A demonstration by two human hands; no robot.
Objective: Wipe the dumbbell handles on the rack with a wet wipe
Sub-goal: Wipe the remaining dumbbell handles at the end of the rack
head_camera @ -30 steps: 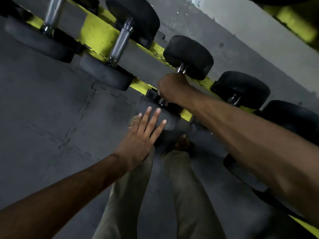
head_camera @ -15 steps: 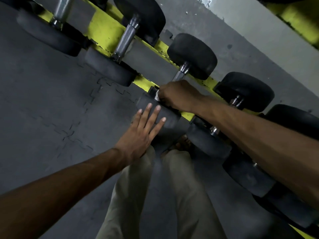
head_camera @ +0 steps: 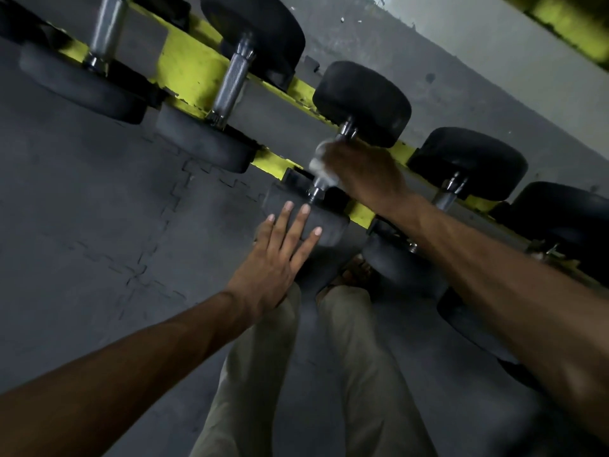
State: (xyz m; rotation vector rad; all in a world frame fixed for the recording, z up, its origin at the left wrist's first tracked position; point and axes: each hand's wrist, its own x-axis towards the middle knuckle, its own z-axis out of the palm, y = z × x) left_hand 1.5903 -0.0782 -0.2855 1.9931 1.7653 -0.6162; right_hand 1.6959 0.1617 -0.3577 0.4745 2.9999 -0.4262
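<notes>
A black dumbbell [head_camera: 362, 100] lies across the yellow rack [head_camera: 188, 74] in the middle of the view. My right hand [head_camera: 362, 173] grips its metal handle with a pale wet wipe [head_camera: 318, 159] wrapped under the fingers; the wipe shows blurred at the hand's left edge. A short bare piece of the handle [head_camera: 318, 189] shows below the hand. My left hand [head_camera: 276, 262] rests with straight fingers on the near head [head_camera: 333, 229] of the same dumbbell.
Two more dumbbells with bare knurled handles [head_camera: 232, 84] lie on the rack to the left, and others [head_camera: 468, 163] to the right under my right forearm. Grey interlocking floor mats [head_camera: 99, 225] spread left. My trouser legs [head_camera: 263, 374] and a foot [head_camera: 354, 268] stand below.
My right hand slid down the handle toward the near head, then back up toward the far head. My left hand stayed flat on the near head.
</notes>
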